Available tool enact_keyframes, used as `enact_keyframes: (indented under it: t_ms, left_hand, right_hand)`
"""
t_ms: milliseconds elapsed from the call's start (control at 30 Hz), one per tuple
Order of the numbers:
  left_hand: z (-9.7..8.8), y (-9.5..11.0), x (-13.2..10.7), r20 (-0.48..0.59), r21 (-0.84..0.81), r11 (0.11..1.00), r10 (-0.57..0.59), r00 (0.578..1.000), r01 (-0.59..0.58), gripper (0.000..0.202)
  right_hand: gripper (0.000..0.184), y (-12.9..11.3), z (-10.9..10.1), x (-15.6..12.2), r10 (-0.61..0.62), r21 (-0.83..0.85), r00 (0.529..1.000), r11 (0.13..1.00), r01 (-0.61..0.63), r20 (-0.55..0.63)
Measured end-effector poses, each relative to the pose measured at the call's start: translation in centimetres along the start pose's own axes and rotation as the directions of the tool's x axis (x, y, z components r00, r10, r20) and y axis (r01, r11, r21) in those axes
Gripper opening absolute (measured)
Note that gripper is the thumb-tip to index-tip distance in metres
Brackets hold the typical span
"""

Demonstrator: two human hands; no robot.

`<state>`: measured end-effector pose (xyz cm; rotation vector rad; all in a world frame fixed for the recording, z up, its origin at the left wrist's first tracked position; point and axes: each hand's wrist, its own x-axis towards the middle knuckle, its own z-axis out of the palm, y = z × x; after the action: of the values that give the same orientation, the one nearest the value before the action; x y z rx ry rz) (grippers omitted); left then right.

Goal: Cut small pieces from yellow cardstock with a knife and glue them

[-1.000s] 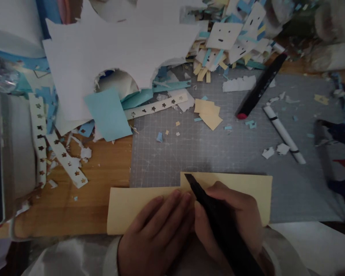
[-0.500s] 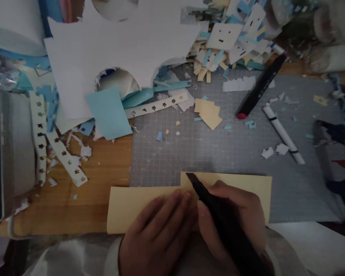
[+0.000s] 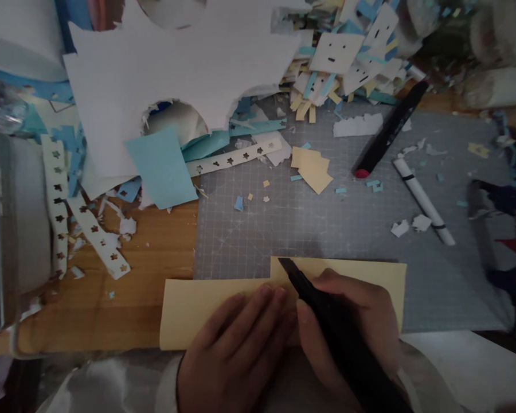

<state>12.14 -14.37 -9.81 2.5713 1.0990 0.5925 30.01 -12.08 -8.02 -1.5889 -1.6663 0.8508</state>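
Note:
A pale yellow strip of paper (image 3: pixel 206 304) with a step cut in its upper edge lies along the front of the table, partly on the cutting mat (image 3: pixel 258 235). My left hand (image 3: pixel 241 344) rests flat on it, fingers stretched out and close together. In my right hand (image 3: pixel 361 321) is a black utility knife (image 3: pixel 327 321), gripped between thumb and fingers. Its blade tip touches or hovers just over the paper near the upper edge, right of the step; which of the two I cannot tell. The palm side of both hands is hidden.
A black marker (image 3: pixel 391 129) and a white pen (image 3: pixel 424 201) lie on the mat's right. Small yellow squares (image 3: pixel 313 169), a blue paper piece (image 3: pixel 162 166) and punched strips (image 3: pixel 98 235) lie about. Large white paper (image 3: pixel 184 63) and paper figures (image 3: pixel 333 54) cover the back.
Hardly anything differs. My right hand and the knife's handle have shifted very slightly, while the blade tip, the yellow paper and my left hand stay where they were.

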Motion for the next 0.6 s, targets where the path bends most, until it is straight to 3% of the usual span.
enact_keyframes:
  t_ms: [200, 533, 600]
  left_hand:
    - [0.0, -0.1, -0.2, 0.002, -0.012, 1.0, 0.003, 1.0, -0.003, 0.034]
    - [0.1, -0.1, -0.2, 0.003, -0.042, 0.999, -0.01, 1.0, 0.01, 0.033]
    - [0.1, -0.1, -0.3, 0.008, -0.049, 0.999, -0.007, 1.0, 0.007, 0.033]
  right_hand:
    - [0.013, -0.3, 0.2, 0.3, 0.044, -0.027, 0.995, 0.999, -0.042, 0.089]
    - [0.005, -2.1, 1.4, 1.5, -0.04, -0.14, 0.996, 0.99, 0.029, -0.075]
    - [0.005, -2.0, 1.7, 1.3, -0.054, -0.155, 0.997, 0.987, 0.044, -0.062]
